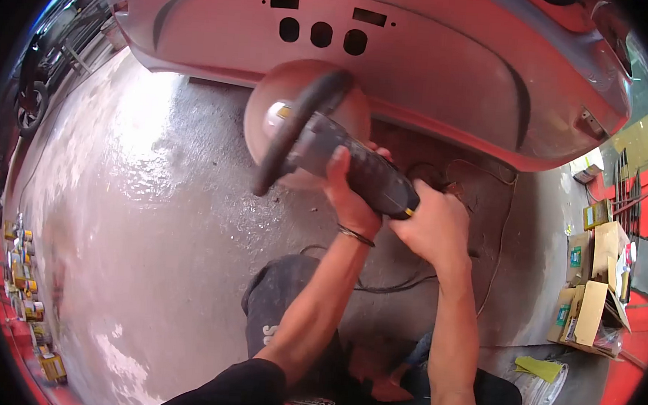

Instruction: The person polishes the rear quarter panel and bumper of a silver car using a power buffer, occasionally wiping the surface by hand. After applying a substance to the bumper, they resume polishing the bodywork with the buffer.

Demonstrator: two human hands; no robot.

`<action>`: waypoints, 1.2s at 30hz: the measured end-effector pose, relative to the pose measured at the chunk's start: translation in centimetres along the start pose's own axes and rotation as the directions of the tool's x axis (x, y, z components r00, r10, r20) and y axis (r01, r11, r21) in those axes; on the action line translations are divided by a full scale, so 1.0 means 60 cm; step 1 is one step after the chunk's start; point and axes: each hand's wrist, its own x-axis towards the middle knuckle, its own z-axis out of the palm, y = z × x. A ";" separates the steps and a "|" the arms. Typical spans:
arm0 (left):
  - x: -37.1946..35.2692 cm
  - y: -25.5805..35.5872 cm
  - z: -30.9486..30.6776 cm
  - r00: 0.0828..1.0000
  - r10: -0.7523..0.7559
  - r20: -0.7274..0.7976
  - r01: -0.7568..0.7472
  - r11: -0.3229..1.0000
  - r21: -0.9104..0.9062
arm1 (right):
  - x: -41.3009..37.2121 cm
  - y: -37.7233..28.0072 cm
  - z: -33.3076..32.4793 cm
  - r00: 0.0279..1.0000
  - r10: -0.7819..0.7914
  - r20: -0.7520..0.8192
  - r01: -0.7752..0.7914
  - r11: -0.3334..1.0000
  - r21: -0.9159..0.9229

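Note:
In the middle of the head view is a black power polisher (pixel 359 171) with a curved front handle and a wide, round pad (pixel 258 128) that looks blurred. My left hand (pixel 350 193), a dark band at its wrist, wraps around the tool's body with the thumb on top. Further back, my right hand (pixel 437 228) is closed around the rear end of the polisher. The pad overlaps the lower edge of a reddish car body panel (pixel 436 68), which has several cut-out holes near its top centre.
Below the panel, the grey floor (pixel 150 251) has shiny wet-looking patches. A cord (pixel 400 287) trails near my legs. Opened cardboard boxes (pixel 591 315) stand at the right, with a white bucket (pixel 550 394) below them. Several cans (pixel 29 285) line the left side.

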 end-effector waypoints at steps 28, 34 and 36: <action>-0.097 -0.156 -0.006 0.953 -0.166 0.255 0.072 0.937 0.341 | -0.120 0.203 0.081 0.949 0.295 -0.114 -0.221 0.876 0.428; -0.105 -0.193 -0.028 0.882 -0.359 0.305 0.136 0.814 0.566 | -0.164 0.244 0.182 0.875 0.439 -0.201 -0.185 0.690 0.700; -0.099 -0.206 -0.008 0.842 -0.373 0.390 0.037 0.761 0.648 | -0.163 0.273 0.225 0.863 0.447 -0.235 -0.093 0.598 0.796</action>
